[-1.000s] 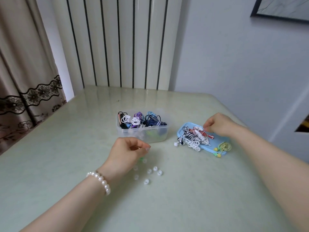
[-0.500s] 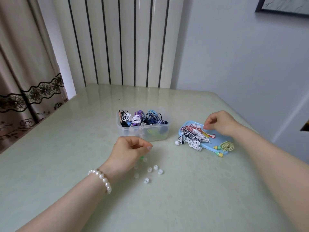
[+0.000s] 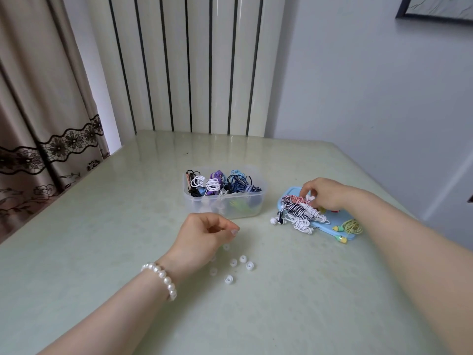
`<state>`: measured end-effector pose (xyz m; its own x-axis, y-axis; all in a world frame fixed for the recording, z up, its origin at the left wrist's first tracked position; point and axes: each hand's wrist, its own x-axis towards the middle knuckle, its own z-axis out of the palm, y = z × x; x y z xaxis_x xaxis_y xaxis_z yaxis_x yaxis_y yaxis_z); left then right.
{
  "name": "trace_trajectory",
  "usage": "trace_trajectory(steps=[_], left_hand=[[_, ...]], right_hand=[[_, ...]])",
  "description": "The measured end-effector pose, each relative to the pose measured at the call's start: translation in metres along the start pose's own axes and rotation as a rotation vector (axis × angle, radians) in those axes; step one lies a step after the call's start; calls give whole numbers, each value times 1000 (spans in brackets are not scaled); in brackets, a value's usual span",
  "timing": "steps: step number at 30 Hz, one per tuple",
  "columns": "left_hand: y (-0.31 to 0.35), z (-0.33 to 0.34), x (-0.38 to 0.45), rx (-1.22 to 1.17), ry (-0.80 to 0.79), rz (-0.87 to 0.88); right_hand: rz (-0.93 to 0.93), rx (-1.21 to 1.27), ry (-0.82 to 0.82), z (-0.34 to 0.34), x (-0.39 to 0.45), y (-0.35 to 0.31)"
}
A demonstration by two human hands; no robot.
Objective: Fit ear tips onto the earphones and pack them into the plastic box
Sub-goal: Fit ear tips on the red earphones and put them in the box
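A clear plastic box (image 3: 245, 210) sits mid-table, filled with coiled earphones in white, purple, blue and black. To its right lies a blue lid (image 3: 330, 225) that carries more coiled earphones: a red-and-white set (image 3: 295, 199), a black-and-white set (image 3: 295, 208), white ones and a yellow-green set (image 3: 352, 226). My right hand (image 3: 326, 194) reaches over the lid and its fingertips pinch the red-and-white set. Several white ear tips (image 3: 243, 258) lie loose on the table. My left hand (image 3: 204, 234) hovers just above them with its fingers curled inward; what it holds, if anything, is hidden.
The pale green table (image 3: 102, 239) ends at the right just beyond the lid. A striped panel (image 3: 194, 73) and a curtain (image 3: 38, 124) stand behind the table. A pearl bracelet (image 3: 163, 278) is on my left wrist.
My right hand has shifted left and down onto the red-and-white earphones. My left hand has stayed over the ear tips.
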<state>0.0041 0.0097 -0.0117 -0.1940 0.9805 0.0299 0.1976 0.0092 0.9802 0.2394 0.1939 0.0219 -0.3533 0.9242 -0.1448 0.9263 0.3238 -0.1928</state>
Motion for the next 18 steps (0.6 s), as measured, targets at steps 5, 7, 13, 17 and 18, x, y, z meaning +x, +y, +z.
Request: trace_trajectory(steps=[5,7,13,17,18], left_hand=[[0,0,-1,13,-10,4],[-1,0,-1,14,-13,6],[-1,0,-1,14,-13,14],[0,0,-1,-6,-3,22],[0,0,-1,-17,-1,23]], right_hand=[[5,32,126,-4,0,4],[-4,136,163,-8,-3,1],[71,623,58,-18,-13,-7],[187,949,-12,-24,-16,-2],[214,1021,-2,-26,-17,-1]])
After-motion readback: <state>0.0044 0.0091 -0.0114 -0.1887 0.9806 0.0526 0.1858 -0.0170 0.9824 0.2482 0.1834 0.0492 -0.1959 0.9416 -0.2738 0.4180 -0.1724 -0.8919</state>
